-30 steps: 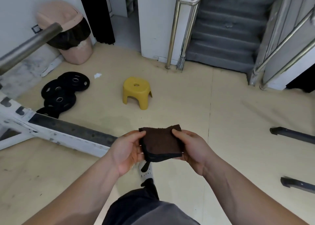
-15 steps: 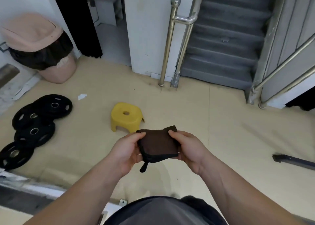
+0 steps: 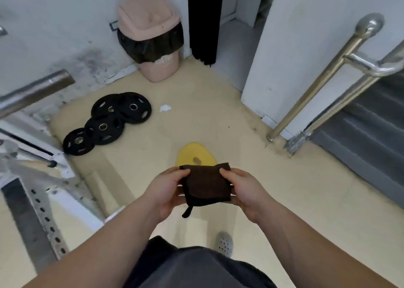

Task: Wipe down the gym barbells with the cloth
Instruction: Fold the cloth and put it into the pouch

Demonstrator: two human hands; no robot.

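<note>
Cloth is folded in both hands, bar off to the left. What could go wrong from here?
The yellow stool sits just ahead, partly hidden behind the cloth; stepping forward could mean a trip. The weight plates lie on the floor near the barbell; approaching it risks a stubbed foot.

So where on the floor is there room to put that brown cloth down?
Bare floor for the cloth lies between the weight plates and the yellow stool, and a wider patch runs right of the stool to the stairs. The left side is crowded with the rack frame and plates.
</note>
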